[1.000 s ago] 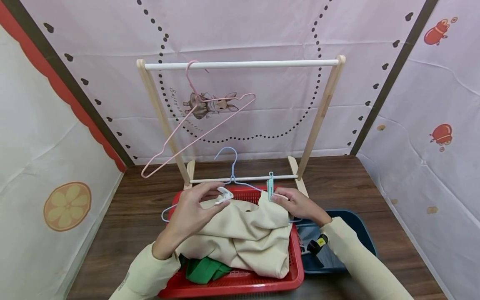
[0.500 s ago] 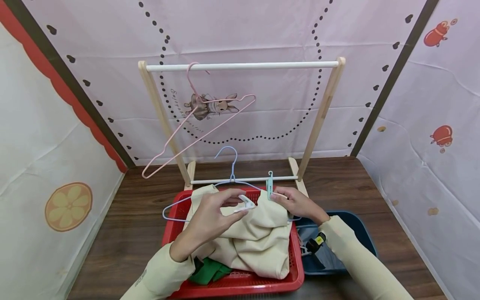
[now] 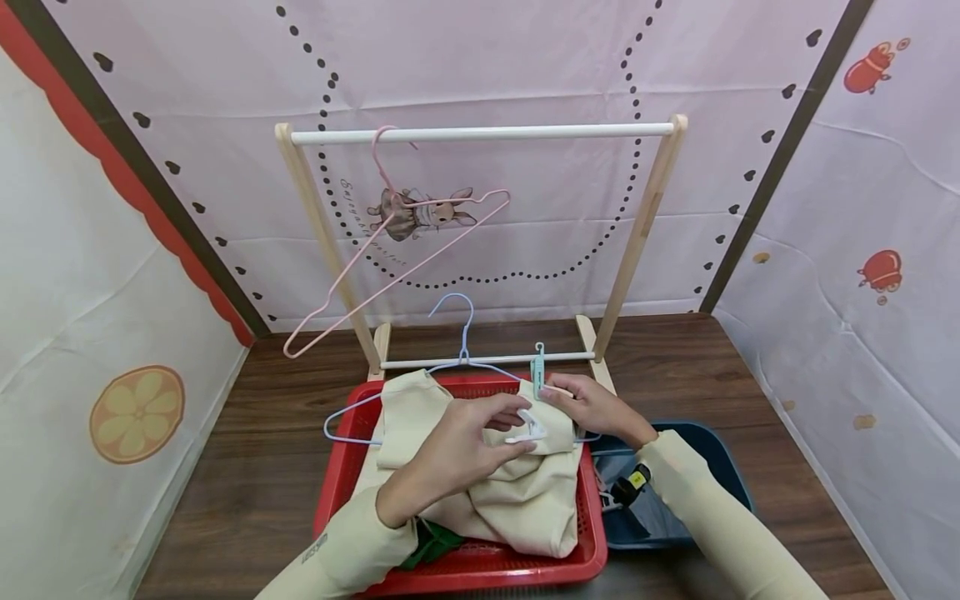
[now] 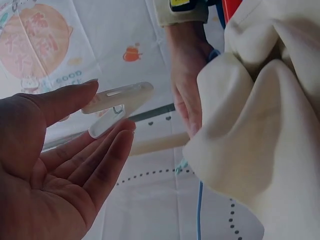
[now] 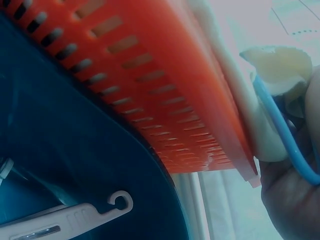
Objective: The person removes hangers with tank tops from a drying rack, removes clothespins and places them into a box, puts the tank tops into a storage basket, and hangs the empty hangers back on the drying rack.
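Note:
A white clothespin (image 3: 534, 429) is pinched between the thumb and fingers of my left hand (image 3: 465, 442), over the upper right part of a cream garment (image 3: 525, 508). In the left wrist view the legs of the clothespin (image 4: 117, 107) spread apart towards the palm. The garment lies draped over a blue hanger (image 3: 464, 340) whose hook points up. My right hand (image 3: 596, 408) grips the garment's right shoulder together with the hanger. Right at its fingertips a teal clothespin (image 3: 537, 375) stands upright on the shoulder. The right wrist view shows the blue hanger arm (image 5: 280, 125) emerging from the cloth beside the hand.
Under the garment is a red basket (image 3: 480, 579) with a green cloth (image 3: 431, 546) inside. To its right stands a navy bin (image 3: 738, 492) holding a pale clothespin (image 5: 75, 220). Behind, a rack's white rail (image 3: 480, 133) carries a pink hanger (image 3: 397, 279).
My left hand has moved right across the garment with the white clothespin, from the left shoulder towards the right one, uncovering the left shoulder. My right hand stays in place.

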{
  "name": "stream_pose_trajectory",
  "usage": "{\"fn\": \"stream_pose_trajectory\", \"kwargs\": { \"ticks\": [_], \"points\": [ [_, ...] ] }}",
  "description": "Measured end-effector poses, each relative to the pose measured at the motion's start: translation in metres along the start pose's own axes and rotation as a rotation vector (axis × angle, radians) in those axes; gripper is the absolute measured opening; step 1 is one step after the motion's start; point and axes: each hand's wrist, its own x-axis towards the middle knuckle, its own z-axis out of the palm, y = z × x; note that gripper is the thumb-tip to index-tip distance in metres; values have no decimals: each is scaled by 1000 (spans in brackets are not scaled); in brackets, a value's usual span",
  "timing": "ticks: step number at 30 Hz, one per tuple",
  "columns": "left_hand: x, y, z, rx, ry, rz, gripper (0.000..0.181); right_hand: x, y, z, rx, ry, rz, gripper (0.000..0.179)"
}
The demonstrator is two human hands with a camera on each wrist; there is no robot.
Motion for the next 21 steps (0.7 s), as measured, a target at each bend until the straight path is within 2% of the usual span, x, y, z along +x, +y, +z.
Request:
{"fn": "stream_pose_trajectory", "kwargs": {
  "ticks": [3, 10, 15, 21],
  "points": [
    [2, 2, 7, 0, -30, 12, 38, 1, 0, 0, -10, 4, 15, 16],
    [6, 3, 21, 0, -79, 24, 37, 5, 30, 3, -47, 6, 54, 17],
    [10, 4, 27, -4, -100, 39, 37, 4, 35, 2, -41, 10, 39, 17],
    [14, 4, 37, 53, -116, 79, 34, 4, 36, 1, -21, -8, 34, 17]
  ]
}}
